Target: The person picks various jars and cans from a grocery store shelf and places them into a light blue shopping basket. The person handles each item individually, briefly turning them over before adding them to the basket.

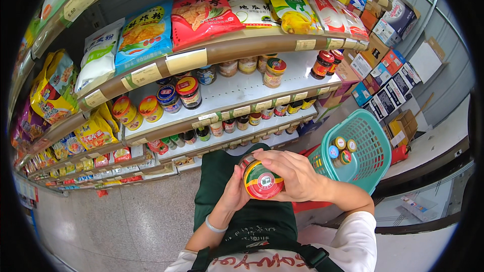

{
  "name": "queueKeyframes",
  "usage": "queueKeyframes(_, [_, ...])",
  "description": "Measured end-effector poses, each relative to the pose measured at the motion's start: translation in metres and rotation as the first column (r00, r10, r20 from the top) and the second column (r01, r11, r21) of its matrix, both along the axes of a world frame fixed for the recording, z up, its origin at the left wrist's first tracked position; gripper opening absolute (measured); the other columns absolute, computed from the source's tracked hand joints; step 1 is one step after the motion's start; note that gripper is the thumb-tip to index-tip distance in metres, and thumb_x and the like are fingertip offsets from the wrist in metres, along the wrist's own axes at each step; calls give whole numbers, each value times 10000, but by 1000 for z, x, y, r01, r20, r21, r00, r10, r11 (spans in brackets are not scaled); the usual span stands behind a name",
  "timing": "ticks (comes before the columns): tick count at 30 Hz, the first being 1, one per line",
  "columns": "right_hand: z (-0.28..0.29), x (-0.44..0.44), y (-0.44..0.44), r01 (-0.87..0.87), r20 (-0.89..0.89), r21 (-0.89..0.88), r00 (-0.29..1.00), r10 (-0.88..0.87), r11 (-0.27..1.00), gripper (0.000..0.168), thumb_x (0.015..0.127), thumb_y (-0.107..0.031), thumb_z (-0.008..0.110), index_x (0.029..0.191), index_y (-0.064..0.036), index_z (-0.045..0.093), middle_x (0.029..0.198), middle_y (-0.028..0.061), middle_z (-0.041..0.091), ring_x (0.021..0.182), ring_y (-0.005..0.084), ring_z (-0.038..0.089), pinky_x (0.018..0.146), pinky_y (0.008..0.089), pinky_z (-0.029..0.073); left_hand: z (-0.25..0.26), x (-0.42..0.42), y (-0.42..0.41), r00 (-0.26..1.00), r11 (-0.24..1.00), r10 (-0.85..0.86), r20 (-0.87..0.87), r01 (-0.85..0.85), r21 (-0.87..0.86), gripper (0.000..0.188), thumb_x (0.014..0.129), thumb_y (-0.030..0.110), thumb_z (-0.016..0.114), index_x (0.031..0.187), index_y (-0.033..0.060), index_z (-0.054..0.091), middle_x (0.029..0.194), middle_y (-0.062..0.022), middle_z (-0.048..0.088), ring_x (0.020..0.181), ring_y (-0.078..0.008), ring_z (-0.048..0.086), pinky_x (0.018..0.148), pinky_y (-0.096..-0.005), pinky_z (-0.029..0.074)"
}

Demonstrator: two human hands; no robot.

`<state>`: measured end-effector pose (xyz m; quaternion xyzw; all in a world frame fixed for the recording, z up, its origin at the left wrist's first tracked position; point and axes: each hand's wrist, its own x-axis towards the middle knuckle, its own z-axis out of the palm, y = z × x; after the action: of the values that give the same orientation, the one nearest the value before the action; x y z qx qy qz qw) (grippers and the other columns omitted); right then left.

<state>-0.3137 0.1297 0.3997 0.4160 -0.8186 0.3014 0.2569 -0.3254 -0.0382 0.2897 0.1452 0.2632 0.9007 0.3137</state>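
Note:
A glass jar with a red, green and yellow lid [264, 182] is held between both hands in front of the dark green apron [211, 173]. My left hand [233, 192], with a pale bangle [215, 225] at the wrist, grips the jar's left side. Curled over its top and right side is my right hand [297, 175]. The lid is tilted up towards me, and the fingers hide much of the jar's body. On the shelf ahead stands a jar with a similar lid [275, 72].
Right of me, a turquoise plastic basket [380, 151] contains several small lidded jars [342, 151]. More jars [189, 92] line the white shelf [242, 90], below bagged flours [145, 36]. Stacked cartons [393, 87] stand at the right. Noodle packs [55, 87] fill the left shelves.

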Motion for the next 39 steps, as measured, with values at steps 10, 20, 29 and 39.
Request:
queueKeyframes(10, [15, 26, 55, 395, 412, 8, 836, -363, 919, 692, 657, -277, 864, 1187, -2, 514, 1028, 149, 570, 867, 291, 634, 745, 343, 522, 6, -5, 7, 896, 921, -343, -281, 263, -287, 529, 1029, 248, 446, 1459, -13, 279, 1339, -189, 516, 1108, -274, 613, 923, -353, 476])
queueKeyframes(20, [-20, 63, 254, 920, 174, 373, 58, -983, 120, 663, 651, -369, 816, 1095, 1, 490, 989, 201, 609, 938, 376, 629, 786, 440, 509, -2, -15, 17, 943, 881, -270, -195, 160, -445, 381, 989, 125, 514, 1343, -11, 480, 1228, -180, 614, 967, -222, 659, 845, -299, 504])
queueKeyframes(29, [-178, 77, 410, 712, 267, 667, -503, -822, -220, 666, 675, -313, 801, 1178, -14, 482, 1196, 203, 601, 1098, 377, 605, 913, 449, 505, -5, -15, 12, 951, 853, -241, -192, 114, -509, 344, 981, 105, 528, 1303, -14, 520, 1199, -167, 632, 961, -217, 659, 831, -297, 514])
queueKeyframes(39, [-260, 69, 414, 675, 418, 683, -674, -609, -279, 1007, 560, -263, 875, 1389, -3, 365, 1345, 199, 511, 1219, 350, 540, 996, 410, 486, -7, -20, 15, 972, 829, -191, -137, 85, -552, 338, 976, 104, 551, 1293, -11, 535, 1184, -146, 646, 953, -208, 659, 840, -301, 522])
